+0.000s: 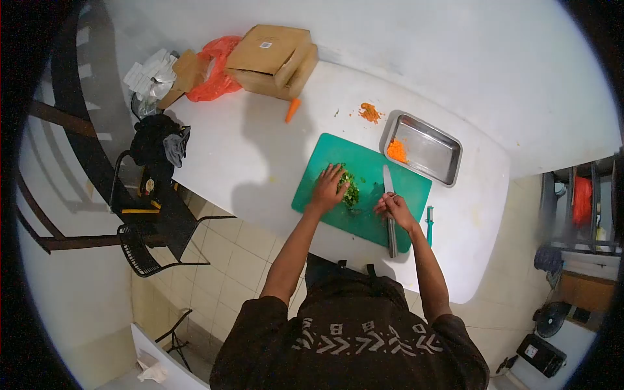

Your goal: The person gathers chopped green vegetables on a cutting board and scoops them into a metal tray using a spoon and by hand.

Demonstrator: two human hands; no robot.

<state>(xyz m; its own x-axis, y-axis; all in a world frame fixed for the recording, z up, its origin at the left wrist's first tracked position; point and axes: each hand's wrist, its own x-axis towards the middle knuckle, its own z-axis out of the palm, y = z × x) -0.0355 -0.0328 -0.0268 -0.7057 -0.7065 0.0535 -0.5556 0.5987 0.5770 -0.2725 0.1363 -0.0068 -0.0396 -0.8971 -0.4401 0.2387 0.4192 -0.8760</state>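
Note:
My left hand (329, 188) lies with its fingers spread over chopped green leaves (351, 194) on the green cutting board (318, 159). My right hand (396, 209) is over the middle of a knife (388, 177), on the board's right side. Its fingers are curled together, and what they hold, if anything, is hidden. The knife's blade points away from me, and its handle shows below the hand, toward me. Beyond the board's right far edge stands a metal tray (448, 140) with shredded carrot (397, 151) in its left end.
A green-handled peeler (429, 224) lies right of the board. Orange peelings (370, 113) and a carrot (293, 110) are farther back. Cardboard boxes (270, 52) and a red plastic bag (218, 65) stand at the back left. A black chair (140, 250) is beside the table's left edge.

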